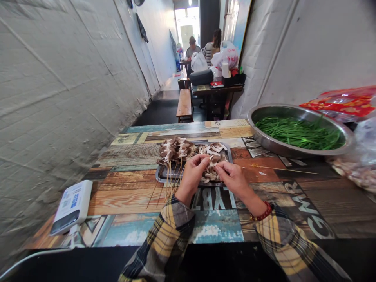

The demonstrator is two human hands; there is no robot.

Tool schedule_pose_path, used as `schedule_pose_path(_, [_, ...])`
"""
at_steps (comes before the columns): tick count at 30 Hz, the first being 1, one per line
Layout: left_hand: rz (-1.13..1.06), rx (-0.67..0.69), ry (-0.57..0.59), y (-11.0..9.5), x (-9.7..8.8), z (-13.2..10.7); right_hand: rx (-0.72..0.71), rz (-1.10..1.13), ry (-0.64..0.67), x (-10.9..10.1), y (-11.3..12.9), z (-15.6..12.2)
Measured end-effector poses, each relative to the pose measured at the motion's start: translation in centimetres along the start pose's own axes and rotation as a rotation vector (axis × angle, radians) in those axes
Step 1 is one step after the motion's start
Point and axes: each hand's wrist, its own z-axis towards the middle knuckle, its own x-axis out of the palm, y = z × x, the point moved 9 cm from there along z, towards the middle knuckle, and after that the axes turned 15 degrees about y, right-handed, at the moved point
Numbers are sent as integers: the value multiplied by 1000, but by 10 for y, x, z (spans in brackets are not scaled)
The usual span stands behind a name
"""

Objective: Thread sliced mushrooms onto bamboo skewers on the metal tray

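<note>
My left hand and my right hand meet over a metal tray, both with fingers pinched. Between the fingertips is a piece of oyster mushroom, partly covered by them. Loose oyster mushroom pieces lie in the right part of the tray, below and behind my hands. On its left side, mushrooms threaded on sticks are heaped together. Several thin bamboo skewers stick out from that heap toward me, over the tray's near edge. A red bead bracelet circles my right wrist.
A steel basin of green chives stands at the right, beside plastic bags. One bamboo skewer lies right of my hands. A white device with a cable sits at left. Two people sit farther back, beyond a bench.
</note>
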Motion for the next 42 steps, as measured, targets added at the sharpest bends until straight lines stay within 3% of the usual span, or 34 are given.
schedule_pose_path(7, [552,116,-78,-25,-18,-1,52,112,-112,-21,-17,0])
schedule_pose_path(13, [1105,69,340,-15,18,-3,79,198,-198,-31,-32,0])
schedule_pose_path(16, [1217,71,431,-10,27,-6,77,205,-181,-28,-34,1])
schedule_pose_path(19, [1222,96,453,-10,30,-7,65,213,-156,-24,-33,2])
schedule_pose_path(23, [1032,102,336,-15,19,-1,54,203,-146,-23,-30,1])
schedule_pose_path(27, [556,11,132,-11,-7,4,39,213,-135,-23,-27,1])
schedule_pose_path(32, [62,-41,64,-4,-13,2,49,231,-92,-16,-25,1])
schedule_pose_path(42, [-369,3,-48,-3,-22,1,37,211,-50,-12,-20,0])
